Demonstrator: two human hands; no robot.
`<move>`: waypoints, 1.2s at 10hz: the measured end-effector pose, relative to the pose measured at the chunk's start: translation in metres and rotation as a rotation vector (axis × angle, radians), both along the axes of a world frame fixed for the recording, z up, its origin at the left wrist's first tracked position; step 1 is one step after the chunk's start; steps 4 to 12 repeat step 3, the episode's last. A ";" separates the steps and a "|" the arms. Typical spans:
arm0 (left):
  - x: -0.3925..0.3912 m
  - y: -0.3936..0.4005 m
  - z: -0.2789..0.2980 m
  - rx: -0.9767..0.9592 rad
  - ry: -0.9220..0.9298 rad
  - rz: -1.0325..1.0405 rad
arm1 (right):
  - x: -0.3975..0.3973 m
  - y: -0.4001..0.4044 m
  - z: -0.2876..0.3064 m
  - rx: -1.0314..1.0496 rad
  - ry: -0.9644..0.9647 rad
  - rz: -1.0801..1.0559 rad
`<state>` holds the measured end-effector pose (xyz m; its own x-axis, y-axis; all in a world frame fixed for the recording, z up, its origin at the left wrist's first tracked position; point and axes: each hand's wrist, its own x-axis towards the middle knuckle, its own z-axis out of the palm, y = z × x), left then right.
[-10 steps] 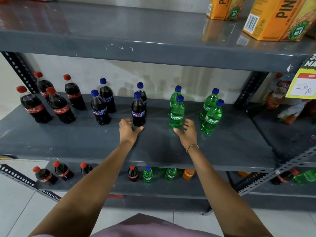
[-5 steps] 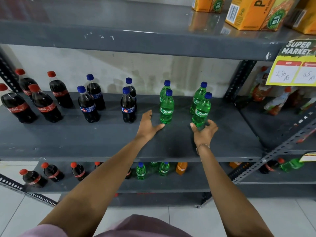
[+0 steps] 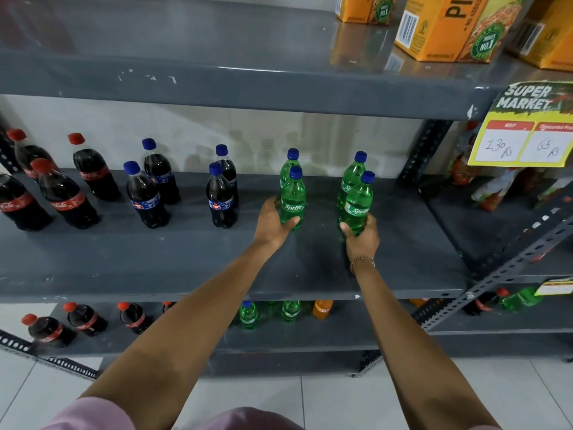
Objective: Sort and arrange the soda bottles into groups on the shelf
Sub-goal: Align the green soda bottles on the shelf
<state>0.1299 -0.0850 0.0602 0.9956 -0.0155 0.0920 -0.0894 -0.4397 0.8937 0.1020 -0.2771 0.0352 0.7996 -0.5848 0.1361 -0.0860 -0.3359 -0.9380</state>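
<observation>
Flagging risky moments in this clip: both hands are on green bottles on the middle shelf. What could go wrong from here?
1. Each hand, left and right, grips a front green bottle low on its body. A second green bottle stands close behind each, so a backward push may topple it.
2. The dark blue-capped bottle stands just left of the left hand; a sideways slide could knock it.

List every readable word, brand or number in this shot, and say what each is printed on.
"Sprite": front left green bottle and front right green bottle.
"Coca-Cola" script: red-capped cola bottle.
"SUPER MARKET", "MRP", "130 Rs", "65 Rs": yellow price tag.
"NO.1": orange carton.
Blue-capped cola bottle label: too blurred.
</observation>
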 end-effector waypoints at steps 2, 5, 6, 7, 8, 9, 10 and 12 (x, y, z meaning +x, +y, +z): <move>-0.014 0.029 -0.006 0.120 0.050 0.041 | 0.000 0.003 0.006 0.015 0.028 -0.011; -0.021 0.043 -0.007 0.135 0.028 0.065 | -0.001 0.002 0.006 0.040 0.030 -0.022; -0.021 0.043 -0.007 0.135 0.028 0.065 | -0.001 0.002 0.006 0.040 0.030 -0.022; -0.021 0.043 -0.007 0.135 0.028 0.065 | -0.001 0.002 0.006 0.040 0.030 -0.022; -0.021 0.043 -0.007 0.135 0.028 0.065 | -0.001 0.002 0.006 0.040 0.030 -0.022; -0.021 0.043 -0.007 0.135 0.028 0.065 | -0.001 0.002 0.006 0.040 0.030 -0.022; -0.021 0.043 -0.007 0.135 0.028 0.065 | -0.001 0.002 0.006 0.040 0.030 -0.022; -0.021 0.043 -0.007 0.135 0.028 0.065 | -0.001 0.002 0.006 0.040 0.030 -0.022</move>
